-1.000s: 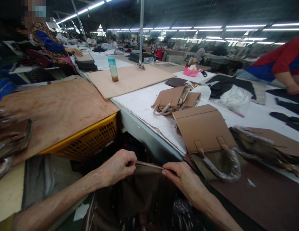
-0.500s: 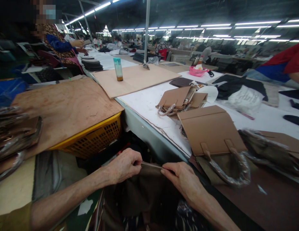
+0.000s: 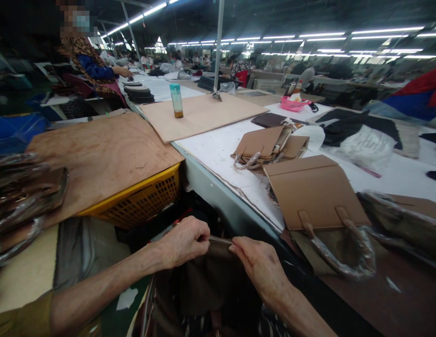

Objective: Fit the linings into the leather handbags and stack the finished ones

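A dark brown bag piece [image 3: 207, 283] hangs in front of my body, with its top edge stretched between my two hands. My left hand [image 3: 186, 241] is closed in a pinch at the left end of that edge. At the right end, my right hand [image 3: 258, 262] grips the same edge between thumb and fingers. The lower part of the piece is dark, and its shape there is hard to make out. Right of my hands lies a tan handbag [image 3: 314, 194] whose handles are wrapped in clear plastic.
More tan bags [image 3: 262, 142] lie on the white table [image 3: 210, 154]. A bottle [image 3: 176, 100] stands on a beige board [image 3: 203, 112]. At left, a wooden board [image 3: 98, 154] rests over a yellow crate [image 3: 140, 199], beside plastic-wrapped bags [image 3: 28, 196]. A co-worker [image 3: 94, 70] stands at the far left.
The view has turned slightly left, so the surroundings sit further right. My right hand has come a little closer to the left one along the edge. Both hands still grip it.
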### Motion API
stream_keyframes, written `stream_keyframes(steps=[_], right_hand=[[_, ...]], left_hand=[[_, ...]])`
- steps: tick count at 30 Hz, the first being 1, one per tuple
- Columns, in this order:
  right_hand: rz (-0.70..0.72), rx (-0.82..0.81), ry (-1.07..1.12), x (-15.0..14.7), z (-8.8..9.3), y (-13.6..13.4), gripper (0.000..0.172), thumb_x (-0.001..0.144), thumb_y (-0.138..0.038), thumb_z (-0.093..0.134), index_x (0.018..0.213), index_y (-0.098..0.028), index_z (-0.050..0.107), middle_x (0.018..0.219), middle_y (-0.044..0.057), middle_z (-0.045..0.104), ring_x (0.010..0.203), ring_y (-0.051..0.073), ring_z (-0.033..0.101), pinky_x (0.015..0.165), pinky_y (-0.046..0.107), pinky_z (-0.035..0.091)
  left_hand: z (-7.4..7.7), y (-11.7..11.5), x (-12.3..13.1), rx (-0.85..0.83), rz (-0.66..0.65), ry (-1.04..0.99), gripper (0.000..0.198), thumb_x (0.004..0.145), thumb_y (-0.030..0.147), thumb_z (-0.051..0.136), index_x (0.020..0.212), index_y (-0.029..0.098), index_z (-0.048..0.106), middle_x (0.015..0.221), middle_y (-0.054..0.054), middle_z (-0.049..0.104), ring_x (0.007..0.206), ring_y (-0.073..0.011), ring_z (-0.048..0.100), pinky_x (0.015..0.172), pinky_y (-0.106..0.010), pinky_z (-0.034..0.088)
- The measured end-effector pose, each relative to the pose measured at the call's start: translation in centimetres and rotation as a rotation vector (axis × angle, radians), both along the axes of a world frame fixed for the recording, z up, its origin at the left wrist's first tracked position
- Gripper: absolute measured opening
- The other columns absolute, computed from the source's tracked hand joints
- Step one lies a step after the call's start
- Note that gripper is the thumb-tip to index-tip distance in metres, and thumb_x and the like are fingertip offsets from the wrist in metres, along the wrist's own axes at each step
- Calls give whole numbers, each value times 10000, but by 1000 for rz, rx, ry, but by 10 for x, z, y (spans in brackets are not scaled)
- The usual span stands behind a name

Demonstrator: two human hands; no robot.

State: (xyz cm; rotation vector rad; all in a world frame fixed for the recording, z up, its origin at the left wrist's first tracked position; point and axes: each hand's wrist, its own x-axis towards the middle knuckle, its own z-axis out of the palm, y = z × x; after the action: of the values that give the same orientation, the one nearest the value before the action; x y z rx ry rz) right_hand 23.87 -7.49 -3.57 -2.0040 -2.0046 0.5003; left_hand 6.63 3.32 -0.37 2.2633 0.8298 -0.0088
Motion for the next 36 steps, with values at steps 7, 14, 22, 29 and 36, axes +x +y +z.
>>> stream_keyframes(steps=[7, 14, 22, 29, 36], right_hand=[[-7, 71, -73, -3, -3, 0, 257, 919, -260, 400, 722, -203, 555, 679, 4, 622, 619, 149, 585, 568, 245, 321], [2, 38, -144, -24, 1, 15, 168, 880, -228, 491, 738, -216, 581, 680, -5, 663, 612, 170, 616, 517, 261, 289], [44, 71, -97, -27, 3, 22, 167, 873, -197, 491, 726, -211, 568, 672, -11, 659, 598, 155, 611, 525, 254, 287], [77, 86, -17, -22, 1, 27, 205, 899, -225, 440, 729, -215, 554, 647, -21, 634, 596, 140, 593, 535, 242, 297], [94, 44, 37, -22, 1, 29, 212, 903, -264, 435, 748, -213, 570, 671, -9, 637, 612, 146, 589, 564, 236, 332]], left_hand=[[-3, 1, 1, 17, 37, 7, 126, 651, 124, 450, 547, 150, 516, 542, 34, 495, 535, -93, 427, 507, -186, 298], [-14, 0, 2, 66, -3, -36, 141, 653, 124, 439, 517, 155, 465, 505, 47, 448, 507, -84, 405, 513, -198, 287], [-4, 3, -18, 39, -115, -108, 389, 615, 333, 733, 598, 175, 378, 635, 69, 444, 572, -86, 368, 510, -192, 275], [7, 2, -37, -34, -66, -208, 273, 689, 336, 701, 727, 176, 482, 1024, 2, 556, 792, -126, 526, 686, -213, 385], [-2, 6, -42, 44, 45, 115, 645, 571, 282, 747, 1129, 234, 426, 907, -9, 618, 840, -227, 569, 718, -279, 410]])
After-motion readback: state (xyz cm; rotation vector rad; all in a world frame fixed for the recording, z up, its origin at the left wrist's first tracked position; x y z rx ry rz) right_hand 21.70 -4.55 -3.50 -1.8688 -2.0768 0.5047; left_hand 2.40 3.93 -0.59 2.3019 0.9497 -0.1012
